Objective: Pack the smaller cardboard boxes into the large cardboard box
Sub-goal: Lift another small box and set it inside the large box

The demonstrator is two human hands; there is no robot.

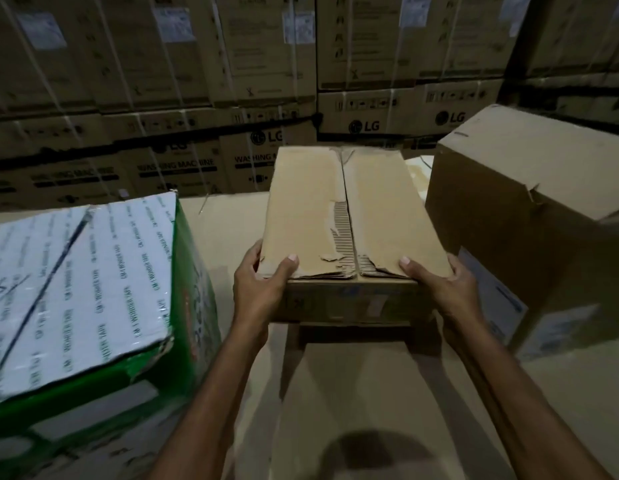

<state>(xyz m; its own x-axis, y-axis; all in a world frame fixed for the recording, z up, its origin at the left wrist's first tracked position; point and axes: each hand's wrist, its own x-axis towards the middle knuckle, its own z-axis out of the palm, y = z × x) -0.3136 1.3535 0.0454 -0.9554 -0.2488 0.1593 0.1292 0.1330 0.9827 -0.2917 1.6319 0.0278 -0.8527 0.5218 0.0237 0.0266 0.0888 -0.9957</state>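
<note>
Small box (349, 209): plain brown cardboard, in the middle, held at its near end by both hands. Top flaps closed, seam runs down the middle.
Torn spot (341, 220): paper ripped off along the seam, wavy ribs show.
L hand (257, 289): grips the near left corner. Thumb pressed flat on top, fingers (251, 252) curled round the left side.
R hand (443, 285): grips the near right corner. Thumb flat on top, fingers (455, 266) wrapped round the right side.
Under the box: flat cardboard surface (370, 393) w/ a dark shadow below the near end. Can't tell if the box touches it.
Green box (93, 271): on the left, near the small box but apart. White top w/ printed tape, near corner torn.
Big brown box (529, 209): on the right, closed, taller than the small box, just beside it.
Back wall: stacked LG cartons (266, 143) w/ white straps, dim and a bit blurry.
</note>
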